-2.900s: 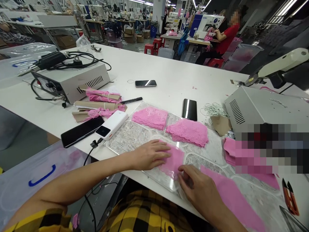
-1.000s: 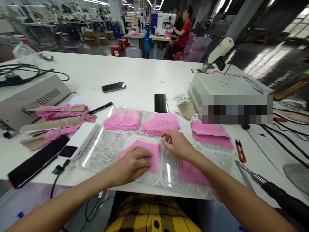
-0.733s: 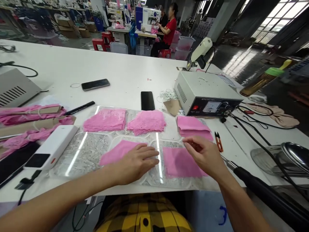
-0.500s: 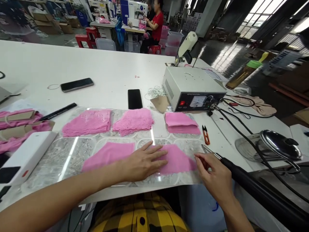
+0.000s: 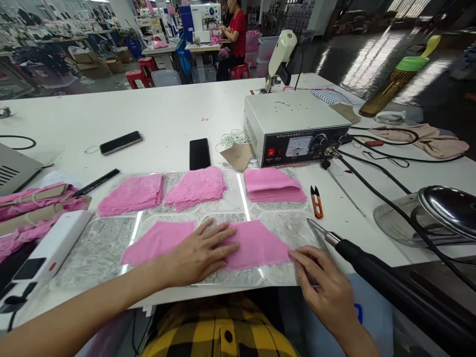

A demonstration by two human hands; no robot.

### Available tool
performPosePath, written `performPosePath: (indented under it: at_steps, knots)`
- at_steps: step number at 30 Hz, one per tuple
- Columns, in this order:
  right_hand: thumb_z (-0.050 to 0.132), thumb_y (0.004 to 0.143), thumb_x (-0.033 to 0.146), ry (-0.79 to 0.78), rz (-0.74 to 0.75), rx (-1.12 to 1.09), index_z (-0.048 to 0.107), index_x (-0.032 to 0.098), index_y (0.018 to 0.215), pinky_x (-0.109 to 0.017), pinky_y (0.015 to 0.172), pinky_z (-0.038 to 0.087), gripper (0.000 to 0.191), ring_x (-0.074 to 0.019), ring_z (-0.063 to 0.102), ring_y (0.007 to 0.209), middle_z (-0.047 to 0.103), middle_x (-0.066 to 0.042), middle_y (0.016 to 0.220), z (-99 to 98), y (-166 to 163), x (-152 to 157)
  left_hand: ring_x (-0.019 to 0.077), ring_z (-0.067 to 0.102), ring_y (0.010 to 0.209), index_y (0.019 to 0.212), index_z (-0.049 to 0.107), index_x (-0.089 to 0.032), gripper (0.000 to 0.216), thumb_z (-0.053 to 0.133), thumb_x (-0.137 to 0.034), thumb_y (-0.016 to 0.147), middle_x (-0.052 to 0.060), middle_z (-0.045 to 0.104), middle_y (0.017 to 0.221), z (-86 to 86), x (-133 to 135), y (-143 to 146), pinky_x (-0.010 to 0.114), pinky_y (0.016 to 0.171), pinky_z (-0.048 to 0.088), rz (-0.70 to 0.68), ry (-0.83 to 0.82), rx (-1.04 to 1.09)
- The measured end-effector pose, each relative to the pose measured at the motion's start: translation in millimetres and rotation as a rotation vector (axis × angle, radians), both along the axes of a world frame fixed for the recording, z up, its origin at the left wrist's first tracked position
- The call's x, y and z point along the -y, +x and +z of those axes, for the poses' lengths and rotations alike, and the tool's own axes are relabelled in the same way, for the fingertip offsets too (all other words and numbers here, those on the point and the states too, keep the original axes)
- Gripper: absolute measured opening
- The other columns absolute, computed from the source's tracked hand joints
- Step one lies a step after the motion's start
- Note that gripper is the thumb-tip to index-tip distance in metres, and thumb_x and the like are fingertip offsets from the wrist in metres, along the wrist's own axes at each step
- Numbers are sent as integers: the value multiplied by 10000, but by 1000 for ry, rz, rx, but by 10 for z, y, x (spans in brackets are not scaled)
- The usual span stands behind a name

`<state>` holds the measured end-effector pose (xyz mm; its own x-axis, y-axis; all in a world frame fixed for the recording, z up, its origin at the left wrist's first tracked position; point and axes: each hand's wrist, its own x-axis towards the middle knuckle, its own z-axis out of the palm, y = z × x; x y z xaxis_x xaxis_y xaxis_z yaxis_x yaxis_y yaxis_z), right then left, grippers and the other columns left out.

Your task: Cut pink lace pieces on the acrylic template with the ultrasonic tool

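- Head view, work spot: a flat, pink, plain fabric piece with a slanted edge (image 5: 258, 243) lies on a grey stone-patterned mat (image 5: 98, 248), near the front edge of the white tabletop (image 5: 174, 119).
- Left hand (image 5: 197, 253): palm down, fingers slightly apart, tips resting on the left part of that piece.
- Right hand (image 5: 327, 285): forefinger at the piece's right corner, other fingers curled; cannot tell whether finger and thumb clamp the cloth.
- Step in hand, as I judge it: smoothing and squaring this piece. The next move seems to call for steady left-hand pressure and a light touch at the corner, since the cloth looks thin.
- Just left, partly behind the left forearm: a second pink plain fabric piece (image 5: 158, 243), on the same mat.
- Containers: a see-through vessel (image 5: 394, 220) sits at right, a shiny metal lid (image 5: 451, 210) beside it; contents not made out. Amber bottle with green cap (image 5: 394, 87) leans farther back; its fill is unreadable.
- Below the tabletop, right: a pale bluish plastic bin (image 5: 374, 310), inside not visible.
- Background: translucent stacked boxes (image 5: 266, 52), contents too blurred to name.
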<state>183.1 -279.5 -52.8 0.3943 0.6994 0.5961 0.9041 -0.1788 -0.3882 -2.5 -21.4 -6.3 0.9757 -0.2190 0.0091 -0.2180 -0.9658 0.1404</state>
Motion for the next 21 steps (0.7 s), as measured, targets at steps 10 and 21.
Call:
performPosePath:
  at_steps: [10,21]
  knots:
    - [564,868,80,37,15,21,668,235,1145,-283,770,538,334,-173,635,937,627,-70,1052,-83,-34,28,243,310,1453,1385,524,-199,409,388,-342,1026,75,395,1530,125,8,295,445,1227,153,-129,-174,-44]
    - [579,829,20,81,-11,33,691,221,1036,-276,729,558,309,-161,635,890,643,-74,1013,-78,-96,57,207,314,1452,1443,450,-236,445,418,-358,1017,39,392,1531,-25,81,779,448,1243,58,-381,-261,-88]
